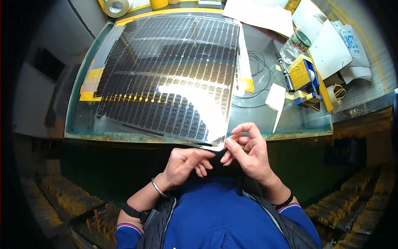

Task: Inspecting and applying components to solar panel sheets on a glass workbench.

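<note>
A large glossy film sheet printed with dark rows of small repeated patterns lies over the glass tabletop, its near right corner reaching past the front edge. Bright light glares off its lower right part. At that corner, the thumb and fingers of my right hand are closed in a pinch on the sheet's edge. My left hand is just left of the corner, below the near edge. Its index finger stretches toward the corner and the other fingers are loosely bent, slightly blurred, with nothing visible in them.
Yellow tape runs along the sheet's left side. On the right lie a white tapered piece, a black marker, a blue-and-yellow tape dispenser, a clear jar and thin black cables. A tape roll stands far left.
</note>
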The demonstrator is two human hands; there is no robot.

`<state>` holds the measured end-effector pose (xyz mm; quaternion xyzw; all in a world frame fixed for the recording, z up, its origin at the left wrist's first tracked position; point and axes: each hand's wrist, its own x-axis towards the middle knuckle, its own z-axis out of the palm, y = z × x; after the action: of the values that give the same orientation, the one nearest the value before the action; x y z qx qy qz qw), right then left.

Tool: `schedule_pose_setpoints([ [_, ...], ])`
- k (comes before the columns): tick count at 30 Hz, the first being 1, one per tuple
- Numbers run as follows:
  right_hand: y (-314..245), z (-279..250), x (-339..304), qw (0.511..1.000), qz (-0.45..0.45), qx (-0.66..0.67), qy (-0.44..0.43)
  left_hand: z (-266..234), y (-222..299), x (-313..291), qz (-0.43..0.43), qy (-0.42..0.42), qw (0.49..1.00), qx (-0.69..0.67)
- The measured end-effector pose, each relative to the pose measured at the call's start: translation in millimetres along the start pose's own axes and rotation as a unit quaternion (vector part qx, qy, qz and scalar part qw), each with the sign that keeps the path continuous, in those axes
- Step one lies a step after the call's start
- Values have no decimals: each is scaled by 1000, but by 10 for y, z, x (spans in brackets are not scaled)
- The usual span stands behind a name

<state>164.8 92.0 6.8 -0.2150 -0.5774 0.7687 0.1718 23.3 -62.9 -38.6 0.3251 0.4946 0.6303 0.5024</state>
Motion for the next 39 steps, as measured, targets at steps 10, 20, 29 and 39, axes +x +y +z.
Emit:
schedule_pose_setpoints([
  [10,39,-136,-56,999,43,17,-5,36,78,126,6,78,997,-13],
  [20,-21,-194,-69,1000,5,-19,18,-231,474,-98,84,304,948,-39],
  [29,-92,-205,111,987,-100,-115,45,-917,883,-551,96,487,868,21],
  [39,45,-277,312,967,-161,-162,115,-1575,732,-707,189,537,821,47],
])
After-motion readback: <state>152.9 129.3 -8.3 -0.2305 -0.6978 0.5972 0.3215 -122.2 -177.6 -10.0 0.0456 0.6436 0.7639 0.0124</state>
